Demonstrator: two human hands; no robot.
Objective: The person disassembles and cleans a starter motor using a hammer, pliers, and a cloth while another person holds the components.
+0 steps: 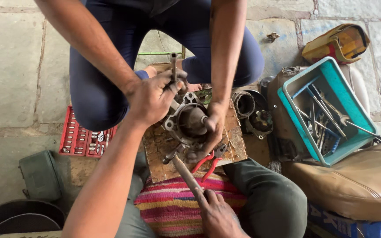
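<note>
A grimy metal engine part (186, 121) with a round bore lies on a worn wooden board (237, 141) between me and a squatting person. My left hand (148, 101) is closed around an upright metal rod (173, 64) at the part's upper left. The other person's forearm meets my hand from above, and their hand is hidden behind mine. Their second hand (214, 125) presses on the part's right side. My right hand (217, 216) grips the wooden handle of a hammer (186, 174), whose head sits by the part's lower edge.
Red-handled pliers (208, 161) lie on the board. A red socket set tray (82, 139) is at the left. At the right, a teal crate (294, 121) of wrenches rests beside a tan seat (353, 180). Round engine parts (252, 112) sit beside the board, a striped cloth (177, 202) under it.
</note>
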